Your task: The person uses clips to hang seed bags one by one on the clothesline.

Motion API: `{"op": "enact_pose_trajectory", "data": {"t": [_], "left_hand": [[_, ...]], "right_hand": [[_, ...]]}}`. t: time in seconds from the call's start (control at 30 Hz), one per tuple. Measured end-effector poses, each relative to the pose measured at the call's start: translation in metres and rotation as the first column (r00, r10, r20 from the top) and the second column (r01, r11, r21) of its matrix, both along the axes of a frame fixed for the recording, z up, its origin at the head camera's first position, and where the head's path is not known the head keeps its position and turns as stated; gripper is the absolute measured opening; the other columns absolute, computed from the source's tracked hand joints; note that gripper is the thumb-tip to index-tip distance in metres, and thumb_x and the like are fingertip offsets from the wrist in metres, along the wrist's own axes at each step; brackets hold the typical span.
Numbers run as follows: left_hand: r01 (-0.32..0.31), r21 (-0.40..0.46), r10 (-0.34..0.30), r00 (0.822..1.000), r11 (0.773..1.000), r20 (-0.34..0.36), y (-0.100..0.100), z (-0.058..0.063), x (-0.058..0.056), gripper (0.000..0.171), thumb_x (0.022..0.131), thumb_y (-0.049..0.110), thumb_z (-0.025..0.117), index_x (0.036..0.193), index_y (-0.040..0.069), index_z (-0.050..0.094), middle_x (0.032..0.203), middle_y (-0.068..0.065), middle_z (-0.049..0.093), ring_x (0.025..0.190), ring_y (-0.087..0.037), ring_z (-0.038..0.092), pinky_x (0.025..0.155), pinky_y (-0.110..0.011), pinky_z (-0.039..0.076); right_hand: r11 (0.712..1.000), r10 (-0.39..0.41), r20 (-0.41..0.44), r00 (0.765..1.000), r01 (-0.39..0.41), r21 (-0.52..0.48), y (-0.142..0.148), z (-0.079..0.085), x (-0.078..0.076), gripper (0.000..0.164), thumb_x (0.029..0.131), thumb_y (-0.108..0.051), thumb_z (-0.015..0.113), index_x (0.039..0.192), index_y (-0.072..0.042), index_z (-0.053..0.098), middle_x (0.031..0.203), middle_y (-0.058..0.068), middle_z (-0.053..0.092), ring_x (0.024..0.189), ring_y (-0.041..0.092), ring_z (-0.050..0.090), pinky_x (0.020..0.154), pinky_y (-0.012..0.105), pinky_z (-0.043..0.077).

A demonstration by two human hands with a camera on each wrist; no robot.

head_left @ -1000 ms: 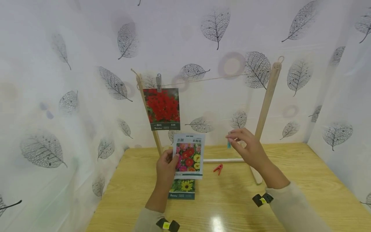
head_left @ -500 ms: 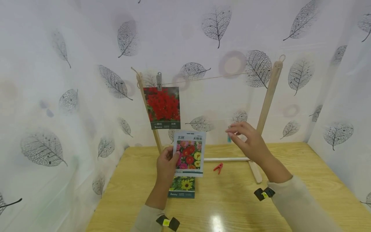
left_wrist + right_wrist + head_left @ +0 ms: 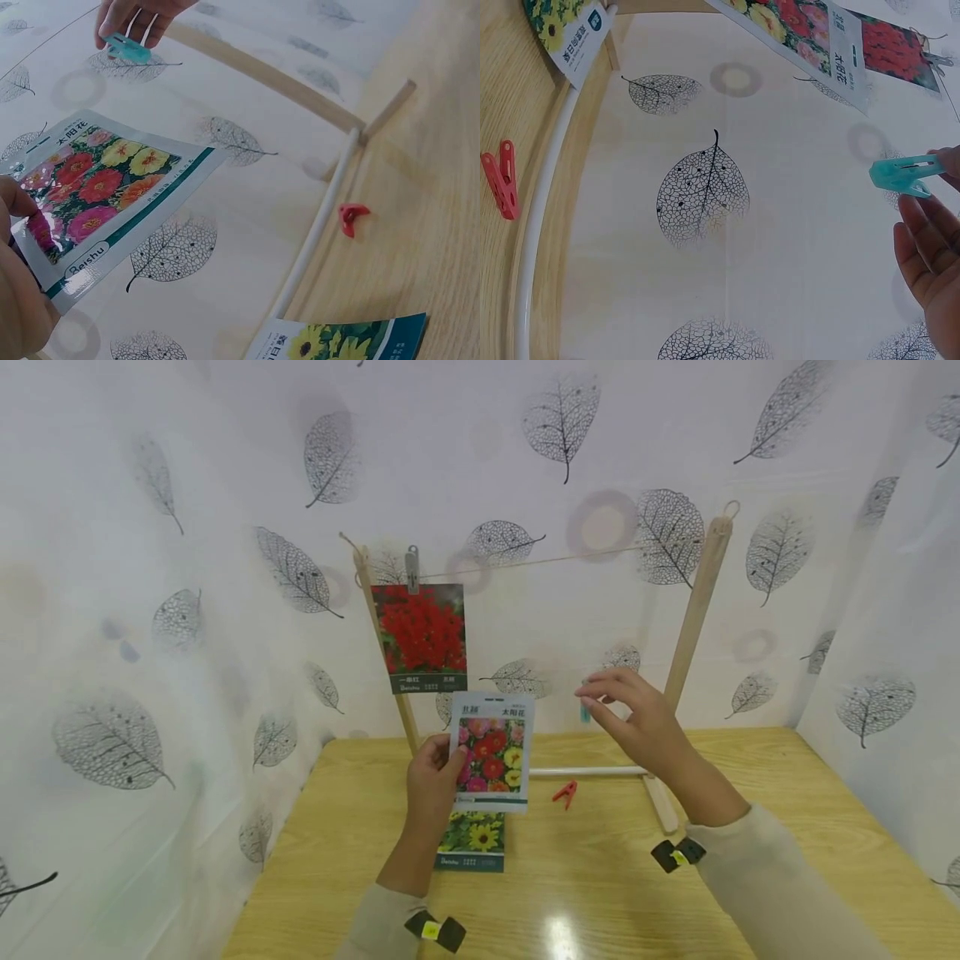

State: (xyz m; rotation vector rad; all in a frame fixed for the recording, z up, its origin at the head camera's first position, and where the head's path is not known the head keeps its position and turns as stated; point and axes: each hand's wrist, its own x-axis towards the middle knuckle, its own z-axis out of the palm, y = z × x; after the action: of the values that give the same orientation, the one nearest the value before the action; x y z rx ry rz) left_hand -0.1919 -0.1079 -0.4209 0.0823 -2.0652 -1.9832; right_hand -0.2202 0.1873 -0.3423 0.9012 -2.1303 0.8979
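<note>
My left hand (image 3: 435, 781) grips the left edge of a white-bordered seed packet (image 3: 491, 753) with red, pink and yellow flowers, thumb on its front. To the right, my right hand (image 3: 633, 714) pinches a teal clothespin (image 3: 904, 172) between thumb and fingers, apart from the packet. Behind and above the left hand, a seed packet with red flowers (image 3: 422, 635) hangs from a string (image 3: 540, 561), held by a grey clothespin (image 3: 412, 570). A yellow-flower seed packet (image 3: 472, 852) lies on the table, partly hidden by the held packet. A red clothespin (image 3: 566, 793) lies right of it.
The string runs between two wooden posts, the left post (image 3: 407, 722) and the right post (image 3: 697, 610). A white rod (image 3: 585, 772) joins them low down near the wooden table (image 3: 600, 877). Leaf-printed sheeting (image 3: 225, 693) surrounds the table at the back and sides.
The left hand has raised its seed packet slightly. The right hand has also risen a little with the teal clothespin and shifted slightly left.
</note>
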Motion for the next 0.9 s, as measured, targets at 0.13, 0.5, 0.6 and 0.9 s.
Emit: {"op": "enact_pose_trajectory", "data": {"t": [0.13,0.5,0.6,0.9], "left_hand": [[0.004,0.002,-0.004,1.000,1.000,-0.004,0.002,0.003,0.000,0.018,0.097,0.017,0.066,0.111,0.006,0.067,0.110,-0.012,0.071,0.088,-0.014,0.067,0.070,-0.023,0.057],[0.054,0.055,-0.053,0.998,0.997,-0.016,0.001,0.006,-0.003,0.021,0.098,0.015,0.064,0.115,0.004,0.065,0.112,-0.012,0.068,0.091,-0.015,0.065,0.072,-0.023,0.058],[0.072,0.085,-0.070,0.997,0.994,-0.024,0.001,0.006,-0.003,0.021,0.098,0.014,0.064,0.115,0.002,0.064,0.112,-0.012,0.067,0.092,-0.015,0.065,0.073,-0.023,0.058],[0.083,0.124,-0.078,0.996,0.989,-0.043,0.002,0.006,-0.006,0.023,0.098,0.014,0.064,0.117,0.001,0.063,0.110,-0.012,0.066,0.092,-0.013,0.065,0.073,-0.022,0.057]], "right_hand": [[1.000,-0.005,0.010,1.000,0.005,-0.002,-0.002,0.001,0.000,0.023,0.088,0.000,0.074,0.109,-0.010,0.075,0.115,0.008,0.068,0.102,0.018,0.060,0.080,0.026,0.050],[1.000,0.009,0.003,1.000,-0.009,0.010,-0.008,0.008,-0.003,0.022,0.090,-0.003,0.073,0.110,-0.013,0.075,0.116,0.007,0.067,0.096,0.018,0.064,0.075,0.020,0.049],[1.000,0.021,-0.003,1.000,-0.021,0.008,-0.009,0.009,-0.005,0.022,0.090,-0.003,0.073,0.109,-0.014,0.074,0.116,0.008,0.067,0.094,0.017,0.064,0.074,0.020,0.049],[0.999,0.045,-0.034,0.998,-0.045,0.003,-0.012,0.016,-0.007,0.023,0.090,-0.001,0.072,0.109,-0.013,0.074,0.115,0.008,0.067,0.093,0.017,0.064,0.075,0.021,0.049]]}}
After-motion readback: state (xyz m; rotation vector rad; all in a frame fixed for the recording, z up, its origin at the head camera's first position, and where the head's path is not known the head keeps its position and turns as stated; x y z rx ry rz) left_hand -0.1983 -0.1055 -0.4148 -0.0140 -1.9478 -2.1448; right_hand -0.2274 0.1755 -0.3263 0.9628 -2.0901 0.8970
